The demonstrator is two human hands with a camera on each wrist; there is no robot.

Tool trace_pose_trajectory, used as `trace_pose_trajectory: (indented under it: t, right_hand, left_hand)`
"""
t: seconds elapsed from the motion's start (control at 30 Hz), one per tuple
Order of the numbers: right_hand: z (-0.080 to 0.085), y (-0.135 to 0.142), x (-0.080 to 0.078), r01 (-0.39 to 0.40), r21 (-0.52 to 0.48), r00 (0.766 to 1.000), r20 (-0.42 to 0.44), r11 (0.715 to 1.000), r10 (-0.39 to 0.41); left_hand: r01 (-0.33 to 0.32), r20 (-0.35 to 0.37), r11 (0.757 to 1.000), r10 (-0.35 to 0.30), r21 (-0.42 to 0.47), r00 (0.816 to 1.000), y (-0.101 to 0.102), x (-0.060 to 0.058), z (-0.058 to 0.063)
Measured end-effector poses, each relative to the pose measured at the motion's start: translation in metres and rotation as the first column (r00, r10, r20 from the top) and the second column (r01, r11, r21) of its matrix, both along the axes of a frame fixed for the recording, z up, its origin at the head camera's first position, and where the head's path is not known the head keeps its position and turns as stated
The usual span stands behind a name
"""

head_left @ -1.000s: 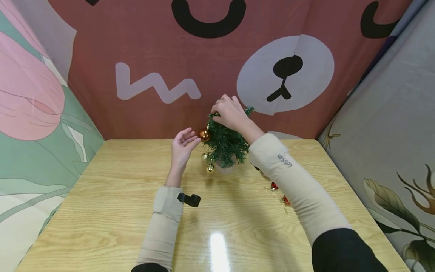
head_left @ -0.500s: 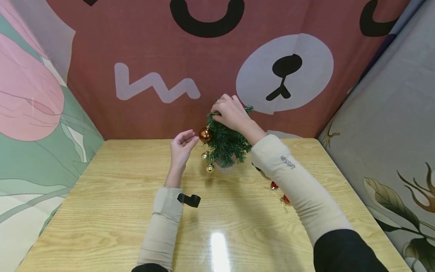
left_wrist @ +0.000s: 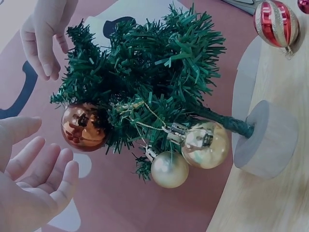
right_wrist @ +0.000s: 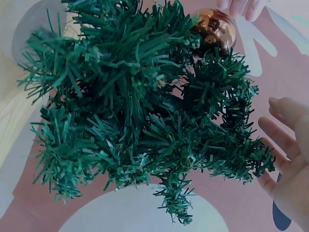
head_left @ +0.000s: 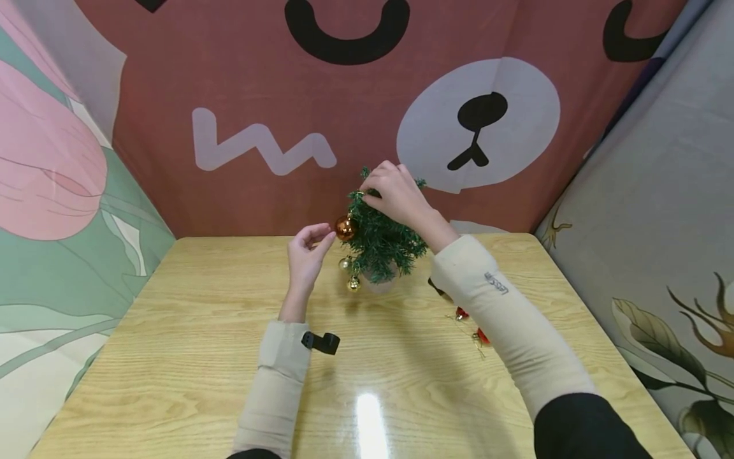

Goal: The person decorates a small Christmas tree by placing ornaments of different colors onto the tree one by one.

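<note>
A small green artificial Christmas tree [head_left: 385, 239] stands on a round pale base [left_wrist: 270, 142]. A shiny copper ball [left_wrist: 83, 128] hangs from an upper branch, with a glossy gold ball [left_wrist: 208, 145] and a matte gold ball [left_wrist: 170, 170] on gold strings lower down. My left hand [head_left: 306, 258] is beside the copper ball, palm turned up and fingers loosely bent, holding nothing. My right hand [head_left: 395, 196] is at the treetop; in the right wrist view its loosely bent fingers [right_wrist: 280, 137] lie right at the branch tips, with nothing between them.
Two red ornaments lie on the wooden table [head_left: 189, 357] beside the right forearm: a striped ball [left_wrist: 276, 23] and another red ornament [head_left: 482, 336], with gold strings near them. Behind the table hangs a reddish cloth backdrop [head_left: 252, 204]; patterned cloths hang at both sides.
My right hand has drawn slightly right, showing more of the treetop. My left hand has shifted slightly down, and the copper ball hangs almost where it was.
</note>
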State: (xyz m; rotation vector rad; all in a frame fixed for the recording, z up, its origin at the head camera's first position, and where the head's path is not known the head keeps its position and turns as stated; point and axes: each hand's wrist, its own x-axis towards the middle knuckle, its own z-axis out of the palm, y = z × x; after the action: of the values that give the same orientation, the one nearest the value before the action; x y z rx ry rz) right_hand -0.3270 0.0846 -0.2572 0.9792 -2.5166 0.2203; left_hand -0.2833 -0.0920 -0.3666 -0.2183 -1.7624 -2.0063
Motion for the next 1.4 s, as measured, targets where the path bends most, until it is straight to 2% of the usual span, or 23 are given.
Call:
trace_pose_trajectory:
  t: [0.17,0.33,0.47,0.57,0.7,0.9,1.0,1.23,1.4]
  right_hand:
    - [-0.004,0.005,0.004,-0.02,-0.05,1.0,-0.016,0.999,0.019]
    - [-0.006,0.011,0.009,-0.029,-0.113,0.999,-0.032,0.993,0.025]
    - [-0.009,0.016,0.014,-0.068,-0.183,0.996,-0.061,0.981,0.058]
    - [-0.01,0.019,0.017,-0.112,-0.226,0.991,-0.094,0.968,0.093]
    - [-0.012,0.023,0.02,-0.152,-0.268,0.984,-0.131,0.951,0.12]
    - [-0.018,0.032,0.025,-0.187,-0.329,0.974,-0.186,0.926,0.13]
    - [-0.022,0.038,0.028,-0.194,-0.366,0.972,-0.2,0.91,0.127]
    - [-0.034,0.055,0.035,-0.225,-0.442,0.964,-0.23,0.868,0.132]
    - [-0.042,0.066,0.041,-0.267,-0.486,0.952,-0.268,0.832,0.149]
  left_hand:
    - [0.02,-0.022,0.999,-0.021,-0.035,1.0,0.002,0.004,-0.002]
    - [-0.007,-0.048,0.996,0.002,-0.094,0.999,0.005,0.007,-0.003]
    - [-0.035,-0.104,0.988,0.019,-0.152,0.994,0.008,0.01,-0.005]
    - [-0.046,-0.115,0.982,0.025,-0.185,0.993,0.009,0.014,-0.005]
    - [-0.048,-0.114,0.973,0.022,-0.226,0.993,0.013,0.024,0.002]
    - [-0.064,-0.182,0.955,0.011,-0.291,0.983,0.022,0.045,0.016]
    - [-0.064,-0.203,0.945,-0.003,-0.322,0.979,0.026,0.048,0.013]
    - [-0.014,-0.217,0.926,-0.073,-0.377,0.973,0.03,0.03,-0.016]
    - [-0.012,-0.252,0.903,-0.107,-0.43,0.962,0.033,0.031,-0.023]
